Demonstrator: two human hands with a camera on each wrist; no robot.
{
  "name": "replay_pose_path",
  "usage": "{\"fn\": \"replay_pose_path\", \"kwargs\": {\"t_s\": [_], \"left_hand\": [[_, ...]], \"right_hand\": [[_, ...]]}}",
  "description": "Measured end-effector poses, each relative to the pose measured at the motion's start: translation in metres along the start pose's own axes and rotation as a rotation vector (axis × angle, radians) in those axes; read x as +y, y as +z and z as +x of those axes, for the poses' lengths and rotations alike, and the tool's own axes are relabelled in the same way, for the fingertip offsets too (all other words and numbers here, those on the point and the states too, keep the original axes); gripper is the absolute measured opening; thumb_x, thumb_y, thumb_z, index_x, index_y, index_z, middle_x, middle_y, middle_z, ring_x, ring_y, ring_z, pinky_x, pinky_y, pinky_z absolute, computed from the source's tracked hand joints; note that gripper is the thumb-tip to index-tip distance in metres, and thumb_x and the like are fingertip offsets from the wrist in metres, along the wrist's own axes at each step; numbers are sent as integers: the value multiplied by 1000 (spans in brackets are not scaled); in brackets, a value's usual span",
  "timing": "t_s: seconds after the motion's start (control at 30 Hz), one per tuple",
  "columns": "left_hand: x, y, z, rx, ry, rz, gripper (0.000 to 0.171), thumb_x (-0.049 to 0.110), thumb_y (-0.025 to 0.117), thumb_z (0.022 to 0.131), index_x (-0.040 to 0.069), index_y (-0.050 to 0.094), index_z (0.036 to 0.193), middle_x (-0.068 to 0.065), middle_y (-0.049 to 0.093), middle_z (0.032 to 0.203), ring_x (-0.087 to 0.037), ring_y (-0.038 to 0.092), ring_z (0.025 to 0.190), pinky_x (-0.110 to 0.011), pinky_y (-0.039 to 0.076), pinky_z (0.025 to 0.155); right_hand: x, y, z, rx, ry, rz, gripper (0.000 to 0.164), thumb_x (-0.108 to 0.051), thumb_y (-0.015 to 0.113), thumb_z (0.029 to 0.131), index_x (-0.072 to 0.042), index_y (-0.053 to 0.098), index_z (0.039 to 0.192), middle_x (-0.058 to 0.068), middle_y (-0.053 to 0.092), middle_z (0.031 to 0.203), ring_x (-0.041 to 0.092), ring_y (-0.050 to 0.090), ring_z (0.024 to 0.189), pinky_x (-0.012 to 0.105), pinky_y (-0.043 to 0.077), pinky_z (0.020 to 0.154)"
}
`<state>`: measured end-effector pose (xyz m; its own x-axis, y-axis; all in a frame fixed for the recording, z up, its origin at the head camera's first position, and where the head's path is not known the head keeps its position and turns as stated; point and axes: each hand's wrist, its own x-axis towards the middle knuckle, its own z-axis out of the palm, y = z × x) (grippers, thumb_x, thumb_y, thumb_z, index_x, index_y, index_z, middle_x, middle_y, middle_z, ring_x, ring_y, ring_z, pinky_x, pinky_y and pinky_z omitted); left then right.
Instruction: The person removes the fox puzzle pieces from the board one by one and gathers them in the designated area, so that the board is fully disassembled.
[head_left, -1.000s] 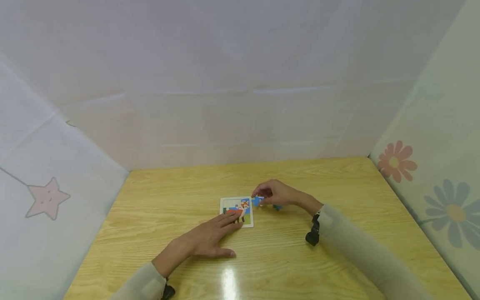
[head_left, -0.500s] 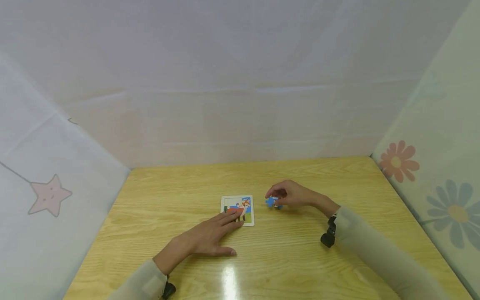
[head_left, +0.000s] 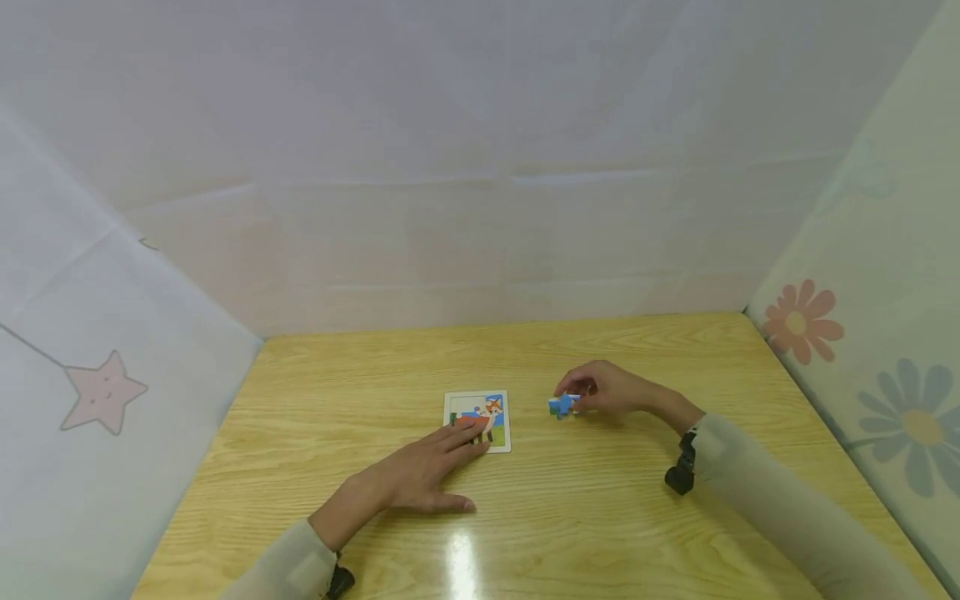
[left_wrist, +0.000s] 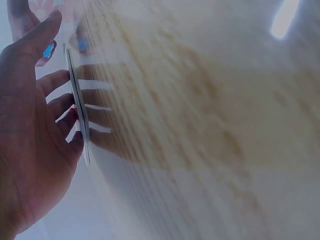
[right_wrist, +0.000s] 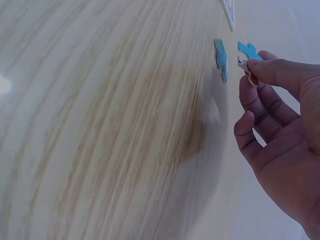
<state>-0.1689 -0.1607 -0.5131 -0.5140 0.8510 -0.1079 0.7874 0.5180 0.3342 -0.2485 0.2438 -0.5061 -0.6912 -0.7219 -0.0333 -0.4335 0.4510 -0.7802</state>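
A small puzzle board (head_left: pixel 463 405) with a white rim lies mid-table, showing part of a deer picture and a bare pale patch at its upper left. My left hand (head_left: pixel 420 475) rests on its lower part, fingers straight, covering some of the picture. Right of the board, my right hand (head_left: pixel 611 388) pinches a puzzle piece (right_wrist: pixel 250 51), blue with a white and brown part, between thumb and fingers. In the right wrist view this piece is held above the table. A second puzzle piece (right_wrist: pixel 221 60), blue and green, lies flat on the table just beside it.
The wooden table (head_left: pixel 360 375) has a pale cloth wall (head_left: pixel 480 233) behind it and cloth sides with a pink star (head_left: pixel 103 392) and flowers (head_left: pixel 804 321). Light glares off the table's front (head_left: pixel 461 558).
My right hand has moved right, away from the board, carrying the pinched piece toward the piece on the table. My left hand has stayed on the board.
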Motion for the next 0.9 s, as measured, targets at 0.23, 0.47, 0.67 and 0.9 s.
{"fn": "replay_pose_path", "kwargs": {"t_s": [0.23,0.47,0.67,0.9], "left_hand": [[-1,0,0,7,8,8,88,66,61,99,16,36,167,-8,13,178,-35,19,162,-56,30,127],[-1,1,-1,8,9,3,88,67,61,99,17,35,167,-8,13,178,-35,19,162,-56,29,127],[-2,2,0,13,14,8,88,68,59,100,17,35,167,-8,13,178,-35,19,162,-56,29,127],[-2,3,-1,19,22,16,89,68,59,100,16,34,168,-9,12,178,-35,19,162,-56,29,127]], "right_hand": [[8,-5,-11,-4,7,16,26,0,72,98,-6,75,124,5,76,111,21,69,96,31,59,81],[15,-6,-15,-20,-2,22,26,1,71,99,-5,75,124,6,77,113,23,71,99,33,61,82],[16,-5,-15,-14,5,5,26,2,69,100,-7,76,123,6,77,116,23,72,103,36,61,85],[16,-4,-15,-9,1,-36,28,4,67,100,-8,76,123,4,77,117,22,72,104,33,61,85]]}}
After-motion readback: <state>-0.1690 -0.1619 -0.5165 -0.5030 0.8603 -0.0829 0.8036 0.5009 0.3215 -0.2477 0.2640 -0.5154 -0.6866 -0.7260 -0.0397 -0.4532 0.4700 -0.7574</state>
